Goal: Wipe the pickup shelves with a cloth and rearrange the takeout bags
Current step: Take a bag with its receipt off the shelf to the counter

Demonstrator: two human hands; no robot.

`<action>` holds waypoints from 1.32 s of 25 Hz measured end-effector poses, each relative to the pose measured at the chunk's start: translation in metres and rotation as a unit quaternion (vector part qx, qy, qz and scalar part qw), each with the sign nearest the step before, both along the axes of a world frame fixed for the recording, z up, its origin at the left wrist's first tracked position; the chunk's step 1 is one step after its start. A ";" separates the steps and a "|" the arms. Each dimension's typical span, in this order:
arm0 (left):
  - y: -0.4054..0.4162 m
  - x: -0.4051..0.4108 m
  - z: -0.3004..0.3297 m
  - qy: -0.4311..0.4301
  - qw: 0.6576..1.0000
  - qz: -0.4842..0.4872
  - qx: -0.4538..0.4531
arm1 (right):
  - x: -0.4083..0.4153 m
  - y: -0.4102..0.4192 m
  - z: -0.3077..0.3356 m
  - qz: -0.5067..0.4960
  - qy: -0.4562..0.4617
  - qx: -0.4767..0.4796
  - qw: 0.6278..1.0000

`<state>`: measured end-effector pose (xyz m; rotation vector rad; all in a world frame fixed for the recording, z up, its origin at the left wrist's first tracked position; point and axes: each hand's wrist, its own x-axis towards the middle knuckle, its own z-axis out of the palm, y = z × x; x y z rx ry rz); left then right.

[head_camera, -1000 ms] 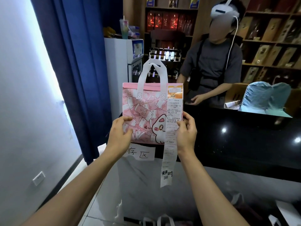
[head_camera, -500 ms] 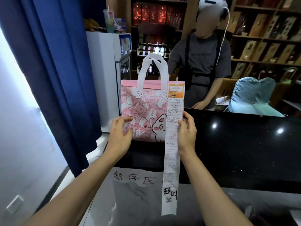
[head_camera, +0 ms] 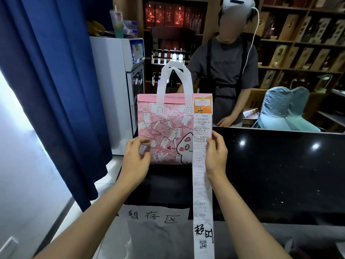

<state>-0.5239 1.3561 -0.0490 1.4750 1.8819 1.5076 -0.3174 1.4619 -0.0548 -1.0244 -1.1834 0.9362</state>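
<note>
— What stood around the bag, and was anything in the way?

— Beyond the fingertips, across the counter, a second person [head_camera: 226, 71] in a grey shirt stood with a hand near the far edge. A pale blue cushion [head_camera: 285, 109] lay further right of them. A white fridge [head_camera: 119, 90] stood behind the bag on its left, with a plastic cup [head_camera: 117, 23] on top, and a dark blue curtain [head_camera: 61, 81] hung left of the left hand. Nothing blocked the bag itself.

— And the hands?

— The pink bag [head_camera: 164, 131] stood upright between them at the near left end of the counter, white handles up. The left hand [head_camera: 137, 157] lay against the bag's lower left face, fingers loosely curved on the fabric, thumb out of sight; I could not tell whether it was actually gripping. The right hand [head_camera: 215, 155] was at the bag's right edge, fingers bent, holding the long receipt [head_camera: 202, 184] that hung from the bag's top right corner down past the wrist, below the counter edge.

— The surface and the room?

— A glossy black counter [head_camera: 280, 165] with lamp reflections. Under the wrists a handwritten paper sign [head_camera: 153, 215] was stuck on its front. Wooden shelves [head_camera: 302, 43] of boxes filled the back wall.
</note>
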 end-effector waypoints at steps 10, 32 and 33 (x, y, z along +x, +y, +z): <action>-0.003 -0.006 0.001 -0.006 0.999 0.007 -0.034 | 0.000 -0.005 0.002 -0.015 -0.073 -0.045 0.996; 0.008 -0.008 -0.003 0.029 0.999 -0.007 -0.033 | 0.011 -0.009 0.002 -0.051 -0.120 -0.025 0.991; 0.008 -0.007 -0.002 0.044 0.999 -0.002 -0.030 | 0.012 -0.011 0.003 -0.051 -0.128 -0.015 0.990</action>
